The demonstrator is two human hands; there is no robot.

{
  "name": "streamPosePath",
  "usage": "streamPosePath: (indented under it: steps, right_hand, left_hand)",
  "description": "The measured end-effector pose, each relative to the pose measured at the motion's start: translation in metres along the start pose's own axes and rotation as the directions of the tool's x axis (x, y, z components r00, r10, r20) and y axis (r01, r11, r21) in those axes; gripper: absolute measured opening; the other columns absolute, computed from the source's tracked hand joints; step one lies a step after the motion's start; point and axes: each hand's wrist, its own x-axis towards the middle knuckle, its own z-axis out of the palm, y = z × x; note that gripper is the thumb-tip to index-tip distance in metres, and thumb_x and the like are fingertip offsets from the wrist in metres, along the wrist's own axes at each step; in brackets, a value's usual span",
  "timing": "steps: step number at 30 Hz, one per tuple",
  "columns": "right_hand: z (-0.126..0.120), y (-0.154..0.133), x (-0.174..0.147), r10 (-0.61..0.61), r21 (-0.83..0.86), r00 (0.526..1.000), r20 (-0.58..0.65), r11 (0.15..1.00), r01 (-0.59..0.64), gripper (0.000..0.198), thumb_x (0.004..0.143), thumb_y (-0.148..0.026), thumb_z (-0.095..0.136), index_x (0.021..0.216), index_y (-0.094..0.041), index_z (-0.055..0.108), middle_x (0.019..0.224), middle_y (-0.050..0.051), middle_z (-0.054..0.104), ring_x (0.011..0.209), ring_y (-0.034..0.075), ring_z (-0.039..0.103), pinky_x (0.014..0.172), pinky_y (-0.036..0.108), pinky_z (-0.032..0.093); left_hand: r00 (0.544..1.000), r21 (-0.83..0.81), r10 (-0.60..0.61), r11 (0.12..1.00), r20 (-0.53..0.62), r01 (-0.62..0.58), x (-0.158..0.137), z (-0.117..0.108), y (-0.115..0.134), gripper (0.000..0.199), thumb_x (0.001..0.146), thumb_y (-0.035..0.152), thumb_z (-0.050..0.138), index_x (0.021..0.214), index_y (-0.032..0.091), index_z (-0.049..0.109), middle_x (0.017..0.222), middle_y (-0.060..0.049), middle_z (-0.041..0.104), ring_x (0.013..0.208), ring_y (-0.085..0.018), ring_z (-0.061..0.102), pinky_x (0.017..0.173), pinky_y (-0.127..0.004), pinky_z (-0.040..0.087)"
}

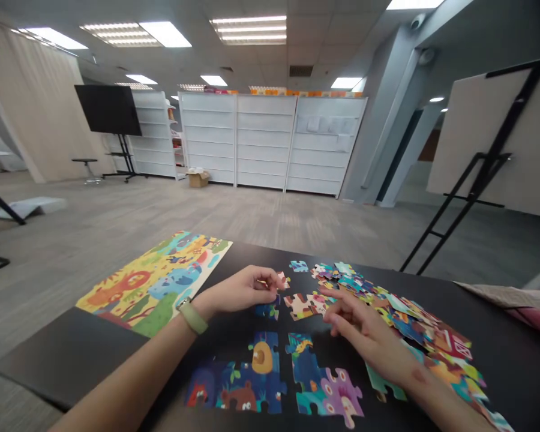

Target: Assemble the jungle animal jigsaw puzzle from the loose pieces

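My left hand (247, 288) is closed in a pinch, with a small pale and red puzzle piece (285, 279) at its fingertips. Under it lies a dark blue puzzle piece (269, 309). My right hand (357, 321) has its fingers apart, its fingertips beside joined brown-and-pink pieces (303, 306); whether they touch is unclear. Closer to me lies a joined dark blue section (238, 384) with animal pictures. To its right, separated by a gap, is another joined section (312, 384) with a purple creature. Loose pieces (405, 312) are heaped beyond and beside my right hand.
A colourful animal picture sheet (162, 279) lies at the left of the black table (40, 354). A single blue piece (299, 266) sits near the far edge. At the right edge is a crumpled printed bag or sheet (508, 300). White shelves (265, 144) stand across the room.
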Motion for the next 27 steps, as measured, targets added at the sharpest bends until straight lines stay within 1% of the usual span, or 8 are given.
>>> streamPosePath:
  steps: [3, 7, 10, 12, 15, 19, 24, 27]
  right_hand:
    - [0.001, 0.001, 0.001, -0.013, -0.046, 1.0, 0.008, 0.999, 0.013, 0.042, 0.101, -0.046, 0.046, 0.136, -0.022, 0.051, 0.088, 0.003, 0.067, 0.075, 0.02, 0.066, 0.069, 0.034, 0.05]
    - [0.002, -0.005, 0.0, -0.029, -0.106, 0.999, 0.02, 0.994, 0.031, 0.042, 0.101, -0.046, 0.046, 0.136, -0.023, 0.052, 0.087, 0.001, 0.066, 0.073, 0.019, 0.064, 0.065, 0.031, 0.047]
    - [0.001, -0.008, -0.001, -0.024, -0.149, 0.999, 0.031, 0.988, 0.028, 0.041, 0.102, -0.046, 0.043, 0.135, -0.023, 0.052, 0.089, 0.001, 0.066, 0.075, 0.018, 0.064, 0.067, 0.031, 0.047]
    - [0.001, -0.009, -0.001, -0.027, -0.177, 0.999, 0.042, 0.984, 0.034, 0.042, 0.103, -0.047, 0.042, 0.135, -0.023, 0.052, 0.088, 0.001, 0.065, 0.075, 0.018, 0.064, 0.067, 0.03, 0.047]
    - [0.001, -0.008, 0.0, -0.038, -0.21, 0.999, 0.033, 0.977, 0.044, 0.043, 0.102, -0.047, 0.041, 0.136, -0.023, 0.053, 0.086, 0.001, 0.064, 0.074, 0.018, 0.062, 0.065, 0.03, 0.047]
    - [0.001, -0.008, 0.0, -0.056, -0.237, 0.998, 0.007, 0.97, 0.056, 0.044, 0.101, -0.047, 0.042, 0.136, -0.023, 0.055, 0.087, 0.002, 0.065, 0.075, 0.019, 0.062, 0.065, 0.029, 0.048]
    - [0.001, -0.012, 0.0, -0.046, -0.25, 0.999, 0.01, 0.967, 0.047, 0.044, 0.101, -0.046, 0.042, 0.135, -0.023, 0.056, 0.086, 0.002, 0.066, 0.075, 0.019, 0.063, 0.065, 0.029, 0.048]
    - [0.001, -0.009, 0.0, -0.042, -0.25, 0.999, 0.021, 0.967, 0.046, 0.044, 0.101, -0.047, 0.041, 0.135, -0.023, 0.055, 0.087, 0.002, 0.066, 0.075, 0.019, 0.063, 0.066, 0.03, 0.048]
  left_hand:
    - [0.998, 0.024, -0.063, 0.998, -0.012, 0.064, -0.022, -0.018, -0.002, 0.024, 0.076, 0.034, 0.077, 0.089, 0.016, 0.067, 0.082, -0.001, 0.064, 0.076, -0.015, 0.058, 0.072, -0.029, 0.046]
    - [0.982, 0.077, -0.173, 0.981, -0.069, 0.178, -0.057, -0.036, -0.004, 0.028, 0.077, 0.04, 0.077, 0.091, 0.017, 0.066, 0.079, 0.0, 0.066, 0.073, -0.016, 0.061, 0.069, -0.028, 0.047]
    - [0.968, 0.106, -0.233, 0.964, -0.098, 0.243, -0.076, -0.038, -0.006, 0.036, 0.075, 0.042, 0.079, 0.098, 0.018, 0.066, 0.081, -0.001, 0.069, 0.072, -0.016, 0.063, 0.068, -0.028, 0.049]
    - [0.961, 0.116, -0.255, 0.957, -0.107, 0.267, -0.083, -0.035, -0.01, 0.037, 0.074, 0.042, 0.08, 0.099, 0.018, 0.066, 0.083, -0.002, 0.071, 0.07, -0.015, 0.064, 0.066, -0.027, 0.049]
    - [0.957, 0.122, -0.258, 0.954, -0.132, 0.273, -0.088, -0.027, -0.017, 0.032, 0.075, 0.039, 0.078, 0.095, 0.018, 0.064, 0.081, -0.002, 0.072, 0.068, -0.015, 0.064, 0.064, -0.025, 0.047]
    - [0.963, 0.147, -0.21, 0.961, -0.171, 0.235, -0.092, -0.018, -0.025, 0.023, 0.079, 0.035, 0.072, 0.091, 0.018, 0.062, 0.079, -0.001, 0.07, 0.071, -0.015, 0.063, 0.066, -0.025, 0.046]
    - [0.964, 0.243, -0.169, 0.945, -0.206, 0.218, -0.098, -0.015, -0.022, 0.014, 0.08, 0.029, 0.07, 0.087, 0.017, 0.066, 0.075, 0.002, 0.065, 0.07, -0.013, 0.057, 0.064, -0.023, 0.041]
    - [0.962, 0.27, -0.172, 0.936, -0.212, 0.227, -0.101, -0.017, -0.019, 0.014, 0.08, 0.029, 0.07, 0.087, 0.017, 0.067, 0.072, 0.003, 0.062, 0.066, -0.012, 0.054, 0.061, -0.023, 0.039]
